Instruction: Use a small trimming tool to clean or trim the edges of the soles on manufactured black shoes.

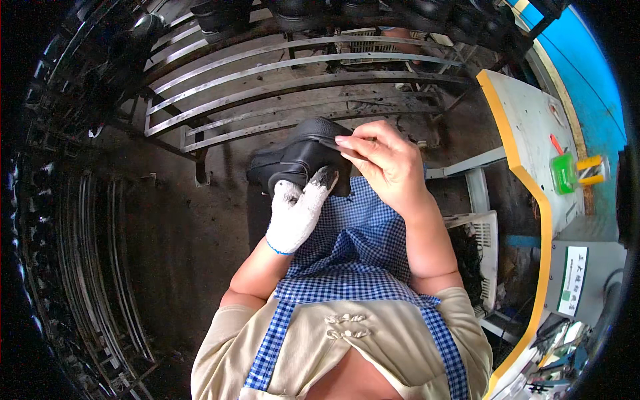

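A black leather shoe is held over my lap, in front of the blue checked apron. My left hand, in a white knit glove with blackened fingertips, grips the shoe at its near side, the thumb pressed into the opening. Bare, my right hand is at the shoe's right edge, thumb and forefinger pinched together. Whatever lies between those two fingertips is too small to make out. The shoe's underside is hidden.
Beyond the shoe stands a metal slatted rack, with dark shoes above it. A white worktable with a yellow edge curves along the right and holds a green container. Below it sits a white plastic crate. More metal rails stand left.
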The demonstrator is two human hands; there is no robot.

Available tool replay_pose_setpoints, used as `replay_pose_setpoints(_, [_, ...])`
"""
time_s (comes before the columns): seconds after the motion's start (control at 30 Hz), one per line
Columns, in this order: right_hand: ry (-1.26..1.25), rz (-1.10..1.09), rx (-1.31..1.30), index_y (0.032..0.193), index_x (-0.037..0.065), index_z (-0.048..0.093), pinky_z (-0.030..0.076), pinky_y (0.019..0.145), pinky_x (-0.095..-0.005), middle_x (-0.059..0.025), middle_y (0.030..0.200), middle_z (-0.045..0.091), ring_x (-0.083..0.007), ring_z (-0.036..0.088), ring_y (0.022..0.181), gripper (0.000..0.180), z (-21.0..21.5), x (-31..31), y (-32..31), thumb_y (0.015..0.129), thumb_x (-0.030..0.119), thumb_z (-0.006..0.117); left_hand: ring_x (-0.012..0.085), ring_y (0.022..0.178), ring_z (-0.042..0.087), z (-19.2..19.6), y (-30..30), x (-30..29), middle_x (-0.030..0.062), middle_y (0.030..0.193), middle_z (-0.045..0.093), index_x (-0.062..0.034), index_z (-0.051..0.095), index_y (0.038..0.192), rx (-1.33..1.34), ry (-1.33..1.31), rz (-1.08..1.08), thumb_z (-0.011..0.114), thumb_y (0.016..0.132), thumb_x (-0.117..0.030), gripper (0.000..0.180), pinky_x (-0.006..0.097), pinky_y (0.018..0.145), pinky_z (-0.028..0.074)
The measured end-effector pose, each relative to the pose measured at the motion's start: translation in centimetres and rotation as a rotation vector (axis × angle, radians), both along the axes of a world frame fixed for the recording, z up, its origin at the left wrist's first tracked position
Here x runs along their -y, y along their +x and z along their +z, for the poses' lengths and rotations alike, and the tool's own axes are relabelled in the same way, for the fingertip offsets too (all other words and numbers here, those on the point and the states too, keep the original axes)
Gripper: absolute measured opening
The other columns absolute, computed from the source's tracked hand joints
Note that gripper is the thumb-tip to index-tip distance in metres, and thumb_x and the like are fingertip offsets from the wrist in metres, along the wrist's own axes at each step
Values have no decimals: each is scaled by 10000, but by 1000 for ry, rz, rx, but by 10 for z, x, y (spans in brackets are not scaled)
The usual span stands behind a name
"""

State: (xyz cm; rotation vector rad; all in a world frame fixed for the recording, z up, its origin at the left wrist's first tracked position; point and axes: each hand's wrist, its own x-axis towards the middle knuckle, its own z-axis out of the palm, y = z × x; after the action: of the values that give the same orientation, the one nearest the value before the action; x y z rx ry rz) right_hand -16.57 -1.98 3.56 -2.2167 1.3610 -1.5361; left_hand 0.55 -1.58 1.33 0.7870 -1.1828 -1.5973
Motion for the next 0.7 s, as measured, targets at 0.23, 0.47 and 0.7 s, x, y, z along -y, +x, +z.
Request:
replay_pose_setpoints(0.23, [-79, 71, 214, 908, 56, 546, 452, 498, -236, -49, 851, 556, -131, 549, 574, 91, -27, 16, -9, 861, 74, 620, 122, 871, 561, 0, -1, 6, 44, 981, 617, 12, 603, 1061, 89, -91, -68, 574, 881, -48, 192, 256, 763, 467])
replay_pose_setpoints(0.47, [287, -44, 761, 1085, 35, 565, 339, 480, -157, -7, 901, 588, -15, 391, 532, 207, -43, 6, -32, 907, 134, 601, 220, 991, 610, -3, 5, 4, 103, 1068, 634, 2, 590, 1115, -263, 196, -45, 605, 817, -67, 306, 339, 878, 494])
replay_pose_setpoints(0.7, [445, 477, 503, 1368, 56, 398, 443, 796, -250, -110, 1341, 474, -121, 556, 896, 835, -29, -12, -22, 649, 108, 820, 198, 974, 618, 16, 17, 13, 91, 1036, 641, 9, 586, 1099, -360, 339, -197, 608, 849, -99, 273, 327, 856, 494])
